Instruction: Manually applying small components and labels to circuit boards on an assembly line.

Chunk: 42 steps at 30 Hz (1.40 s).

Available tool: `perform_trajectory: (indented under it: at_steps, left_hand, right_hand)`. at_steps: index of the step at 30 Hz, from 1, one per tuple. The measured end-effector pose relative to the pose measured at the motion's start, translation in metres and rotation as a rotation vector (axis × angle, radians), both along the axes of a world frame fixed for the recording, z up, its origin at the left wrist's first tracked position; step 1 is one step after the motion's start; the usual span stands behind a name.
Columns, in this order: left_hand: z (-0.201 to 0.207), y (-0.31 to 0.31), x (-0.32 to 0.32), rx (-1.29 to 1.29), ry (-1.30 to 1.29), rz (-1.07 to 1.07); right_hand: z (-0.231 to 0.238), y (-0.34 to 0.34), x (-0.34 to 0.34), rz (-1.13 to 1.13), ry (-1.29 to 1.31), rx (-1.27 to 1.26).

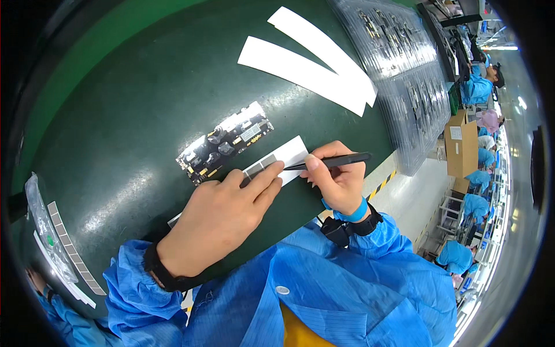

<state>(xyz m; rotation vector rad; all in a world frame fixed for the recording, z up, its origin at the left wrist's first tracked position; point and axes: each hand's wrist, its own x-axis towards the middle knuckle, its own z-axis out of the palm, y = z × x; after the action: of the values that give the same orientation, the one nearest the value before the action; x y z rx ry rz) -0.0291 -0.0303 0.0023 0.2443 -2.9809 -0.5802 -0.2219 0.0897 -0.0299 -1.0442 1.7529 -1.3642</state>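
A white backing strip (296, 151) carrying grey square stickers lies slantwise on the dark green table. My left hand (217, 222) rests across it with the fingers stretched out, holding it down and hiding much of its length. In my right hand (342, 184) is a pair of black tweezers (351, 159), pinched between thumb and fingers. Their tips point left and meet the strip by my left index fingertip; whether they grip a sticker cannot be made out. Just beyond the strip lies a black circuit board (228, 141) with shiny film and small components on it.
Two blank white strips (300, 75) overlap at the far side. Stacked clear plastic trays (404, 81) with boards stand at the right edge. At the left lie another sticker strip (72, 251) and a clear plastic bag (41, 208). Someone's blue sleeve (72, 324) shows at lower left.
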Motion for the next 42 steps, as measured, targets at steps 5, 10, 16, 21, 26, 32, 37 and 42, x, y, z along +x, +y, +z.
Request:
perform_trajectory:
  at_steps: [5, 10, 16, 21, 26, 32, 37, 42]
  left_hand:
    - [0.001, 0.0, -0.002, 0.0, -0.019, 0.0]
    - [0.001, -0.001, 0.001, -0.001, -0.012, 0.006]
    - [0.006, -0.005, 0.001, -0.012, -0.009, -0.011]
    - [0.0, -0.021, 0.002, -0.027, 0.15, 0.218]
    - [-0.008, -0.035, -0.002, -0.04, 0.085, 0.331]
    - [-0.013, -0.037, -0.003, -0.044, 0.082, 0.307]
    - [-0.014, -0.038, -0.003, -0.042, 0.075, 0.301]
    - [-0.014, -0.038, -0.003, -0.049, 0.077, 0.3]
  right_hand:
    - [0.0, -0.001, -0.001, 0.063, 0.038, -0.02]
    - [0.005, -0.001, 0.0, 0.037, 0.002, -0.049]
    - [0.025, -0.023, -0.018, -0.063, -0.053, -0.084]
    - [0.02, -0.069, -0.022, -0.009, -0.101, -0.069]
    - [0.003, -0.084, -0.02, 0.049, -0.141, -0.052]
    - [0.001, -0.086, -0.016, 0.072, -0.12, -0.031]
    - [0.001, -0.085, -0.016, 0.082, -0.11, -0.043]
    - [0.002, -0.085, -0.015, 0.082, -0.083, -0.02]
